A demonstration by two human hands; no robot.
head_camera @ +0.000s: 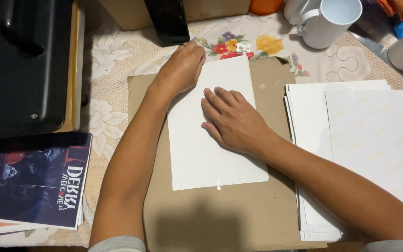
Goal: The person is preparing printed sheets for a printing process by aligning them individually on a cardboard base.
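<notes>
- Desk (117, 51) under a floral lace cloth; black machine (19, 60) at the left edge; dark printed booklet (33, 179) near the front-left corner
- Brown cardboard (220, 214) mid-desk; stack of white sheets (350, 140) along the right edge
- White paper (201, 158) lying flat on the cardboard, centre
- White mug (325, 21) at the back edge
- Left hand (181, 69) curled over the paper's top-left corner, grip hidden; right hand (232, 122) spread flat, pressing the paper, grasping nothing

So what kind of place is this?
Probably a home craft or printing table. The hands, left hand and right hand, press a white sheet on brown cardboard. A paper stack, blank white mugs and a black machine sit nearby.
</notes>
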